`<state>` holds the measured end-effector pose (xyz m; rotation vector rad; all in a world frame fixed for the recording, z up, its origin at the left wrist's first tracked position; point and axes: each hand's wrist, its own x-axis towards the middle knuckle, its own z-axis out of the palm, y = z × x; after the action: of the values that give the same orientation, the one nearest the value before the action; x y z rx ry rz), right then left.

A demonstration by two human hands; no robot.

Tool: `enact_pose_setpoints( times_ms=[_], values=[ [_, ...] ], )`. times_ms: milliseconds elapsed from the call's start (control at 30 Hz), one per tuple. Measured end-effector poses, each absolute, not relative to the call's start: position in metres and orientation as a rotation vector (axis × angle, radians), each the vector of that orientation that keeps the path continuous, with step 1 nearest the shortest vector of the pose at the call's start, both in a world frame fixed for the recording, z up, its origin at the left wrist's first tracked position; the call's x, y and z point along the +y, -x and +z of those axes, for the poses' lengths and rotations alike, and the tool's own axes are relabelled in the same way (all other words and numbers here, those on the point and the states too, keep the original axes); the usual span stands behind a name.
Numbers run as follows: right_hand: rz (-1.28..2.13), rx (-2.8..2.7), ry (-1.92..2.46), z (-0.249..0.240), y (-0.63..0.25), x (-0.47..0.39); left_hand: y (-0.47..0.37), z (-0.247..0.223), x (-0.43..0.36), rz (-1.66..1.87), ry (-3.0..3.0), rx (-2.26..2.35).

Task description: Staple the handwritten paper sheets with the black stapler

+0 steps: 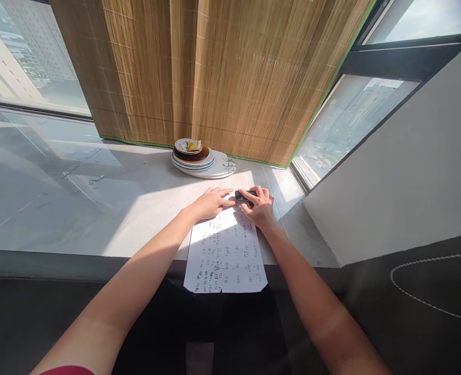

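A white sheet of paper (230, 255) covered in handwriting lies on the sill, its near end sticking out past the front edge. My right hand (259, 205) grips a small black stapler (245, 195) at the far end of the sheet, the fingers wrapped over it. To its left, my left hand (212, 202) lies on the far left part of the paper with the fingers stretched toward the stapler. The stapler is partly covered by my right fingers, and whether its jaws are around the paper edge cannot be made out.
Behind my hands a stack of plates (193, 162) stands on the pale sill (144, 208), with a small yellow packet (193, 146) on top. A bamboo blind (215, 78) hangs behind. A white wall (390, 156) bounds the right side. Tiny bits (96, 179) lie at the left.
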<state>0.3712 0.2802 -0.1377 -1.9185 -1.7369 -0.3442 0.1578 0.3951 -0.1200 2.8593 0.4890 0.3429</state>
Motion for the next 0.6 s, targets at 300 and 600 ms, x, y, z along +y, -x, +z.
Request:
enact_pose_setpoints(
  times_ms=[300,600],
  values=[
    [-0.396,-1.710,1.884,-0.141,-0.367,0.285,-0.155,-0.121,0.396,0.390,-2.836,0.471],
    [-0.345,-1.300,1.944,-0.149,-0.391,0.289,-0.155,-0.123,0.404,0.358,-2.810,0.425]
  ],
)
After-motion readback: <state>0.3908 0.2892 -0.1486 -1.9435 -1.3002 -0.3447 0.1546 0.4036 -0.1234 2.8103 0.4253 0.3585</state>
